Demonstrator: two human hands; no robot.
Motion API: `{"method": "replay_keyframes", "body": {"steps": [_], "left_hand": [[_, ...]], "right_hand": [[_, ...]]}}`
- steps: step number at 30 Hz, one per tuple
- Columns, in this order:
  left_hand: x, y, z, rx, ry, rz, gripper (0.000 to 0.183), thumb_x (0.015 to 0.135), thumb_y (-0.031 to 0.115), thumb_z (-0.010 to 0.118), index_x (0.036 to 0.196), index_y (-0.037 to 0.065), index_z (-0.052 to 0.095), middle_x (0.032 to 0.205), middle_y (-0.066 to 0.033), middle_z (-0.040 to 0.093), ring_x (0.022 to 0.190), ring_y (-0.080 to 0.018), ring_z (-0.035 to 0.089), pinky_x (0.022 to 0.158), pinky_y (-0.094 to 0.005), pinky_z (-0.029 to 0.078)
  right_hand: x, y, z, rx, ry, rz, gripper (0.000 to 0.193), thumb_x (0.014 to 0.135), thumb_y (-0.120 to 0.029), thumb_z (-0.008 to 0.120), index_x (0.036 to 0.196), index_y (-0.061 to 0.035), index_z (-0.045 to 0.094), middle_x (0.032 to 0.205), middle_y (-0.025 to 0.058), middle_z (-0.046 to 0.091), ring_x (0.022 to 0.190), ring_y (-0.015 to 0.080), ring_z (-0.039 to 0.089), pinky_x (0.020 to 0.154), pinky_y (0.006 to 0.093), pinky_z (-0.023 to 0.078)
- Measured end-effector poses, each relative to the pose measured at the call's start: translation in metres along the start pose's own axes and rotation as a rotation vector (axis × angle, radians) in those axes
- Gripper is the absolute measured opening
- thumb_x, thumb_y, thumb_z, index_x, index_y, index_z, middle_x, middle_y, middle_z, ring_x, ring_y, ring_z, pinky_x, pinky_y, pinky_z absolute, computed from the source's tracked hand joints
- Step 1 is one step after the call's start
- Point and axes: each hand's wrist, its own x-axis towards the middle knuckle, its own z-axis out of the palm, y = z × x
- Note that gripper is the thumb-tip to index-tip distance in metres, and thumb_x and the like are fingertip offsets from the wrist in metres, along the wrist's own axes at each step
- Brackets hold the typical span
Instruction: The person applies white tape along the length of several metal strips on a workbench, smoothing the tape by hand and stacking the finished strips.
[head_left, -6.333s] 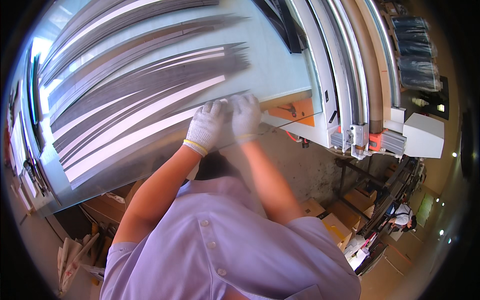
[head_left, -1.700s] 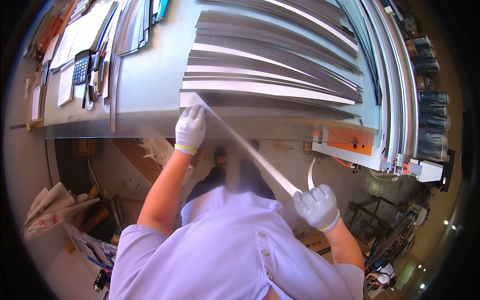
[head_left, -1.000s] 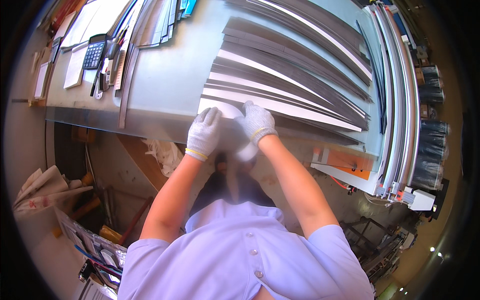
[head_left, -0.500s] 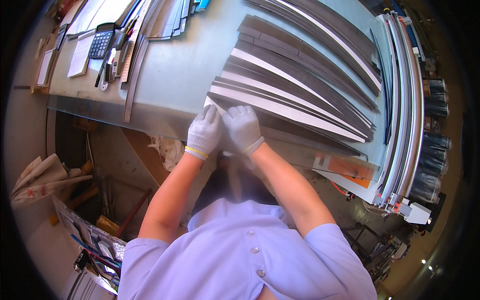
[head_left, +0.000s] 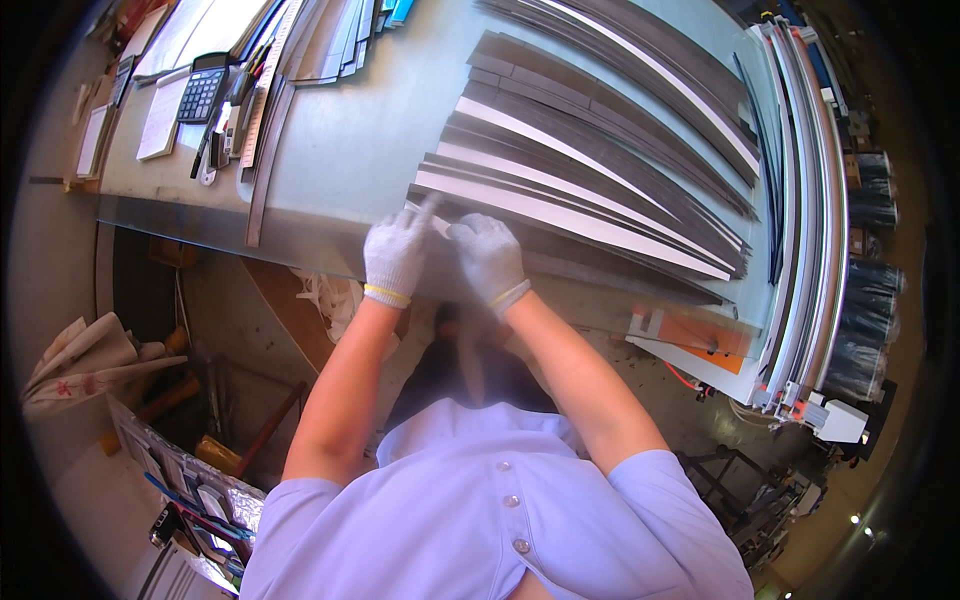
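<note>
a white strip end (head_left: 443,228) is sitting between the two hands, just in from the near edge of the glass tabletop (head_left: 345,140), and the dark strip (head_left: 570,240) beside it is running away toward three to four o'clock. the right hand (head_left: 490,255), gloved, is curling its fingers closed at that white end and seems to be pinching it, though the very tips are hard to make out. the left hand (head_left: 397,245), also gloved, is pointing its index finger toward twelve o'clock, blurred; whether its fingers are gripping anything, i cannot tell. working well here is probably calling for a low, narrow pinch right at the tip, with the left fingertips pressing the dark strip flat, so that the thin material isn't creasing, twisting or slipping over the edge. steady, even tension is likely mattering more than speed, since knit gloves are probably dulling the feel of so fine an edge. a white strip (head_left: 570,219) is lying very close at three o'clock and the fanned strips (head_left: 600,185) are spreading toward two, so a wide elbow could be disturbing them. farther out, the calculator (head_left: 203,95) is resting at ten o'clock, well apart from both hands.
</note>
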Motion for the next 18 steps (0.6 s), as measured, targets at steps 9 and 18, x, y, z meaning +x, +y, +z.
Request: {"method": "replay_keyframes", "body": {"steps": [9,18], "left_hand": [[-0.01,-0.004,0.012,-0.133,0.027,0.015,0.021,0.079,0.008,0.071,0.099,0.014,0.076,0.097,-0.0072,0.07,0.088,-0.032,0.066,0.078,-0.0428,0.053],[-0.069,-0.027,-0.031,-0.181,0.105,-0.037,0.019,0.078,0.002,0.067,0.091,0.014,0.075,0.096,-0.0065,0.069,0.089,-0.0322,0.064,0.081,-0.0435,0.051]], "right_hand": [[-0.008,0.041,-0.018,-0.112,-0.11,0.521,0.011,0.087,-0.014,0.072,0.095,-0.0097,0.066,0.097,0.0156,0.068,0.093,0.0383,0.066,0.083,0.048,0.053],[0.003,0.043,-0.012,-0.148,-0.242,0.629,0.017,0.082,-0.015,0.076,0.096,-0.0093,0.067,0.1,0.0168,0.069,0.099,0.0371,0.067,0.088,0.0469,0.054]]}}
